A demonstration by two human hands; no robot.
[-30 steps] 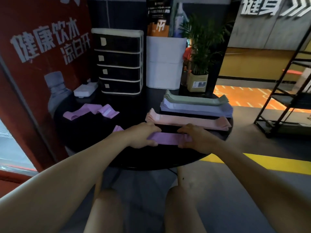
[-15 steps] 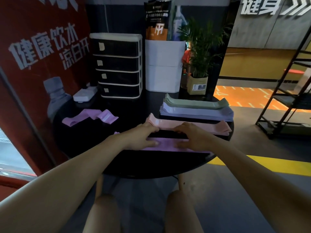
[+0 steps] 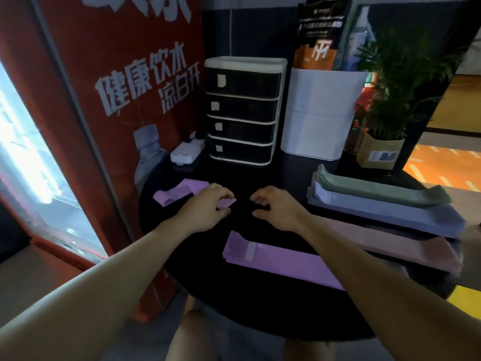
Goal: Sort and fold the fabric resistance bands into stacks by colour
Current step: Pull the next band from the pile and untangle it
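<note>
Crumpled purple band [image 3: 179,192] lies far-left; flat purple band [image 3: 281,260] near pink stack [image 3: 385,247].

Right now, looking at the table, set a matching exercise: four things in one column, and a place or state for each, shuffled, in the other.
Things:
1. green bands
2. pink bands
3. flat purple band
4. crumpled purple band

Places or states:
A. at the left hand's fingers
B. nearest the potted plant
C. laid flat, nearest the person
D. between blue bands and flat purple band

Pairs: 1-B, 2-D, 3-C, 4-A
</note>
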